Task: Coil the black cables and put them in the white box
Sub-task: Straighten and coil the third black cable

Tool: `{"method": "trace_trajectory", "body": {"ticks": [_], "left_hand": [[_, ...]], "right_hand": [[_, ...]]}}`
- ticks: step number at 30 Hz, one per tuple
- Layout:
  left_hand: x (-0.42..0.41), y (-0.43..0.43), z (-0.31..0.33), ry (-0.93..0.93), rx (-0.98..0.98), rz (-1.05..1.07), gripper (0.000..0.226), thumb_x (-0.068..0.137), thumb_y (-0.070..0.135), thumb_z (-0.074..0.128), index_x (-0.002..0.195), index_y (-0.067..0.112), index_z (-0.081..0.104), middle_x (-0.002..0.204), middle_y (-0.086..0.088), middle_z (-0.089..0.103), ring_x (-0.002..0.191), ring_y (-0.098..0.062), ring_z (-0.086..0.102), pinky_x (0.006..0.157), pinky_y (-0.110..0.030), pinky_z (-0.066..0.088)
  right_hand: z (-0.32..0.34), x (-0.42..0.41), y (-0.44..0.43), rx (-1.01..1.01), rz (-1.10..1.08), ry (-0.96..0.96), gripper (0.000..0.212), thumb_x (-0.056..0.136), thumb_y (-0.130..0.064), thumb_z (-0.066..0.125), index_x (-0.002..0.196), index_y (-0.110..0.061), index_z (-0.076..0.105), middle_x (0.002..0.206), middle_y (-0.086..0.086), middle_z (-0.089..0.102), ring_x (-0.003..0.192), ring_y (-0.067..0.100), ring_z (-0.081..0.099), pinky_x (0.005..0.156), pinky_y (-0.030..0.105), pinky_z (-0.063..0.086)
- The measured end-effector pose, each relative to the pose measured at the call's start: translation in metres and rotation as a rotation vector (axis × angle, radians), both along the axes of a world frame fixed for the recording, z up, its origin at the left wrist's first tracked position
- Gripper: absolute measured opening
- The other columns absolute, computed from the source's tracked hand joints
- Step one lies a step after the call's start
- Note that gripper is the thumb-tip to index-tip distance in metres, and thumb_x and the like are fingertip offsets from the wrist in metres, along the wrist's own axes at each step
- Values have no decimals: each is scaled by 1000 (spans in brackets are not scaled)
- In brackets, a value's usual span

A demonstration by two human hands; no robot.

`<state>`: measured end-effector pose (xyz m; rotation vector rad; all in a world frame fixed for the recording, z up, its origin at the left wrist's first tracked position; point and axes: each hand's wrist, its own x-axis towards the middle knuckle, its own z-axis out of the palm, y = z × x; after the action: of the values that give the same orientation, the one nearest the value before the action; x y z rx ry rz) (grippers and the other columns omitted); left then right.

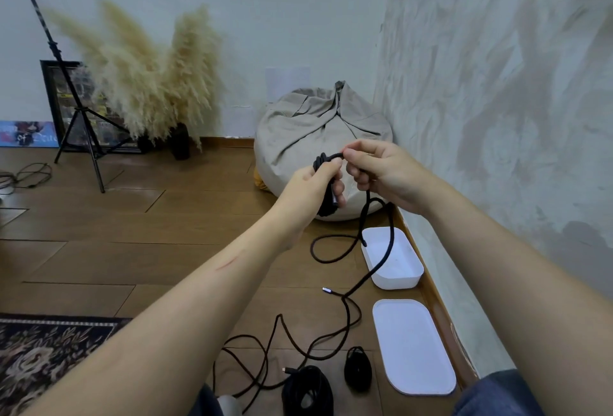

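White box [394,281] is open from above, wall [497,117] just right, black cable [392,230] crossing its left rim.

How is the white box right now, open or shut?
Open. The box shows its bare inside, and its lid lies flat on the floor beside it, nearer the person.

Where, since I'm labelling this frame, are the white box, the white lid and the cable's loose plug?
white box [398,281]: head view, its near wall.
white lid [413,346]: head view, its flat middle.
loose plug [326,290]: head view, its silver tip.
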<state>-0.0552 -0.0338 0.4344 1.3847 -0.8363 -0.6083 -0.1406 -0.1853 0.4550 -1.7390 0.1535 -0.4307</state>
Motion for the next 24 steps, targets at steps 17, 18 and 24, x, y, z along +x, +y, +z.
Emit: {"method": "trace_trajectory", "body": {"ticks": [17,18,24], "left_hand": [[-5,20,27,48,-34,-233,38,109,39,40,92,9,56,68,0,53,67,-18,56,76,-29,54],[-5,22,27,68,-20,-244,38,109,39,39,93,8,55,68,0,53,66,-17,55,74,-28,54],[-2,20,21,60,22,-263,35,109,38,40,109,8,57,78,-2,53,63,-14,53,72,-32,50]], "right_hand": [[-3,2,6,73,3,-102,25,89,-36,65,103,-14,65,76,6,53,73,24,49,79,46,43],[-4,2,6,54,-10,-99,26,89,-36,65,102,-14,65,75,5,53,71,20,50,76,41,45],[-7,4,6,-67,-149,-130,14,95,-27,65,91,-14,67,68,4,53,64,14,46,64,28,42]]}}
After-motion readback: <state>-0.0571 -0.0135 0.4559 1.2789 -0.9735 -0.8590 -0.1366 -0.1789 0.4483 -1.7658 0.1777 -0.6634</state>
